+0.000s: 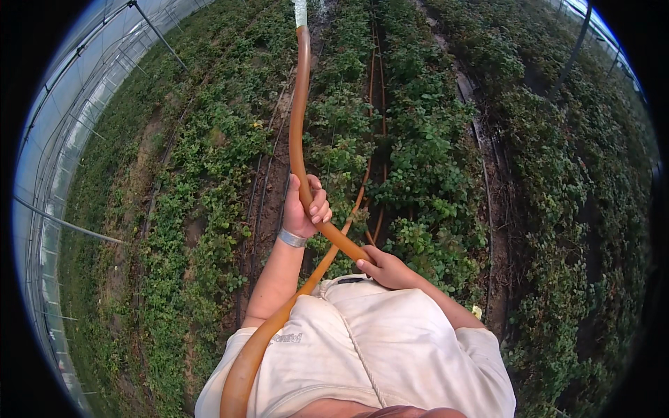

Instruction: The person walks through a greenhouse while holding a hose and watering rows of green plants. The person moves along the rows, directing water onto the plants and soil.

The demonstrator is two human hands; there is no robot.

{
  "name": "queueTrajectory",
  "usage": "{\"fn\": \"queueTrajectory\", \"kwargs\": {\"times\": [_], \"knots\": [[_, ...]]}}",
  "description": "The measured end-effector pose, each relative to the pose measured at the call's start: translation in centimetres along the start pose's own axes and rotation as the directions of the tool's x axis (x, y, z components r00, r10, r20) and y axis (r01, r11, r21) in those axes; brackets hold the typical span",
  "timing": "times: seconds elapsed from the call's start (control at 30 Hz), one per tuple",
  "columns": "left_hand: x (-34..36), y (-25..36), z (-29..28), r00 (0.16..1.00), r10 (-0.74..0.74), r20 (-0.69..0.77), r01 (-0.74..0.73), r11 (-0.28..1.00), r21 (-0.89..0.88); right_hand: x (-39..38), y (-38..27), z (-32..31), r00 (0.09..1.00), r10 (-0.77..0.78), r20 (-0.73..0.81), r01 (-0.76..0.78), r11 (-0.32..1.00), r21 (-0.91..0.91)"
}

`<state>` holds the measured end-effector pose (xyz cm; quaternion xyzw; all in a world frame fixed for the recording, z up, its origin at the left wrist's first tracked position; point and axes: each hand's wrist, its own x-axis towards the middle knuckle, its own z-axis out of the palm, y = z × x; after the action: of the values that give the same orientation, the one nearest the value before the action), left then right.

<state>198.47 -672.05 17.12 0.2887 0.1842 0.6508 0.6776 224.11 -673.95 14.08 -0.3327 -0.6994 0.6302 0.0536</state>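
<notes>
An orange-brown hose [298, 111] runs forward from my hands to the top of the view, where a whitish, glassy stream [301, 12] comes off its end. My left hand [306, 207], with a silvery band at the wrist, is wrapped round the hose ahead of my body. Lower down and to the right, my right hand [390, 270] grips the same hose close to my waist, its fingers partly hidden. Another length of hose [244, 369] lies over my left shoulder and passes beneath the held part toward the plants.
Rows of leafy green plants [432, 167] stretch ahead and to both sides. Dark thin pipes [259, 188] lie on the soil between rows. At the left rises a plastic-covered tunnel wall [56, 160] with metal bars. More hose [376, 83] runs along the middle row.
</notes>
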Motion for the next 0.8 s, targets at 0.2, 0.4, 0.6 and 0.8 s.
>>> {"fn": "queueTrajectory", "kwargs": {"times": [0.2, 0.4, 0.6, 0.8], "knots": [[-0.13, 0.09, -0.30, 1.000, -0.004, 0.023, 0.004, 1.000, -0.014, 0.30, 0.50, 0.20, 0.999, -0.032, -0.010, 0.032, 0.999, -0.014], [-0.30, 0.07, -0.16, 0.999, -0.022, 0.031, 0.022, 1.000, 0.005, 0.27, 0.75, 0.42, 1.000, -0.028, -0.009, 0.028, 1.000, -0.003], [-0.23, 0.02, -0.25, 0.999, -0.026, 0.023, 0.026, 1.000, 0.004, 0.28, 0.74, 0.53, 1.000, -0.017, -0.012, 0.017, 1.000, 0.015], [-0.47, -0.22, -0.70, 1.000, -0.024, -0.012, 0.024, 1.000, -0.012, 0.23, 0.74, 0.56, 1.000, -0.017, -0.011, 0.017, 1.000, 0.010]]}}
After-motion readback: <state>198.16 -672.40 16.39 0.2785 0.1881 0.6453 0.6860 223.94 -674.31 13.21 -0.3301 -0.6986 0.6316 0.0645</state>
